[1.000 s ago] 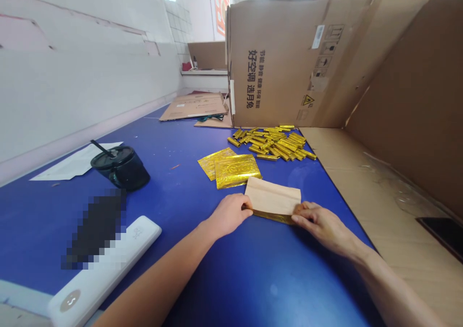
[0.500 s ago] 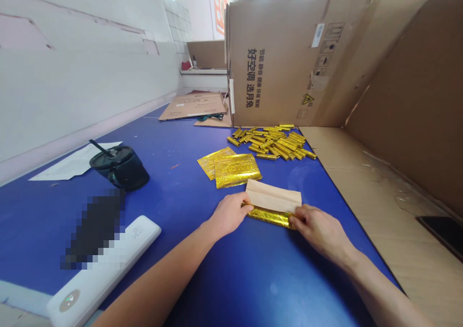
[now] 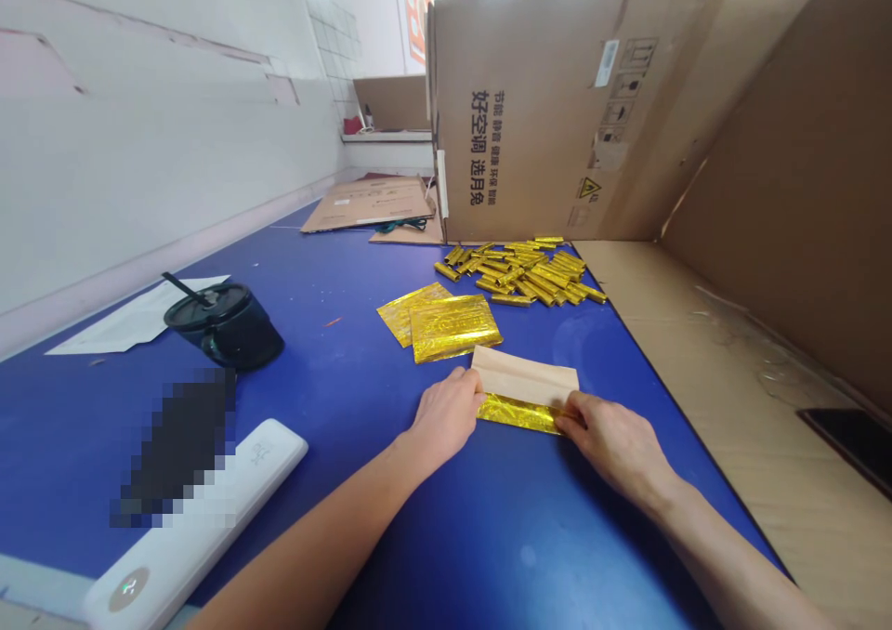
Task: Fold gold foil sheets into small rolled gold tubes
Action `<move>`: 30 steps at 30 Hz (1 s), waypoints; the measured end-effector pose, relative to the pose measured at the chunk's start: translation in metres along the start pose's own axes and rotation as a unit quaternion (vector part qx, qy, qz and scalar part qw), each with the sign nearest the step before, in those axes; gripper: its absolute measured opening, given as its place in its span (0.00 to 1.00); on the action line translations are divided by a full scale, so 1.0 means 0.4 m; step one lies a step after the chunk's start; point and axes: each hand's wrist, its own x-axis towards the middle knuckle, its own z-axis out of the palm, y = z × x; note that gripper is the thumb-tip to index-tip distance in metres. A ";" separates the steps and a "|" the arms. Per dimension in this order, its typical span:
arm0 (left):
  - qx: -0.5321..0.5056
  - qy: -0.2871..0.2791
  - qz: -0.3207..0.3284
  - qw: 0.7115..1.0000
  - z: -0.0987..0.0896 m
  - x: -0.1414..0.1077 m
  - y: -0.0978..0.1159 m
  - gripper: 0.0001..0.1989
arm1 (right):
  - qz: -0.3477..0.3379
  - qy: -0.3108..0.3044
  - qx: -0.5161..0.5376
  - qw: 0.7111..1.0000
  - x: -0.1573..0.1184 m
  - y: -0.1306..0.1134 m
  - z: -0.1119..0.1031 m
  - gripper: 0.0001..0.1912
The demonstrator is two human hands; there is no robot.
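A sheet of gold foil paper (image 3: 524,379) lies before me, pale backing up, its near edge folded over into a gold strip. My left hand (image 3: 450,412) pinches the left end of that fold. At the right end, my right hand (image 3: 605,435) grips it between thumb and fingers. Just behind are flat gold sheets (image 3: 456,326), partly overlapping. Farther back lies a pile of small rolled gold pieces (image 3: 540,275).
On the blue table (image 3: 390,556), a dark lidded mug (image 3: 241,333) stands at the left by white paper (image 3: 125,323). A long white device (image 3: 202,528) lies nearer, beside a pixelated dark area. Large cardboard boxes (image 3: 544,128) stand behind and right; flat cardboard (image 3: 369,204) lies at the back.
The folded gold strip looks flatter. My left hand has turned slightly, its fingers now over the strip's left end. The whole view has shifted a little.
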 end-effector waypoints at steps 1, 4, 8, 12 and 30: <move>0.011 -0.004 -0.002 1.000 0.001 0.000 0.001 0.04 | 0.001 0.000 -0.001 1.000 0.000 0.001 0.001 0.07; 0.033 -0.008 -0.001 0.999 0.002 0.000 0.006 0.04 | 0.001 0.000 -0.005 1.000 0.001 0.001 0.003 0.07; 0.056 -0.018 -0.001 0.998 -0.004 -0.001 0.017 0.04 | -0.003 -0.005 -0.016 1.000 0.002 -0.001 0.001 0.07; 0.080 -0.033 -0.010 0.996 -0.011 -0.002 0.030 0.05 | -0.005 -0.009 -0.020 1.000 0.001 -0.004 0.002 0.07; 0.099 -0.039 -0.032 0.994 -0.013 0.000 0.041 0.06 | 0.001 -0.019 -0.021 1.000 -0.004 -0.012 0.002 0.06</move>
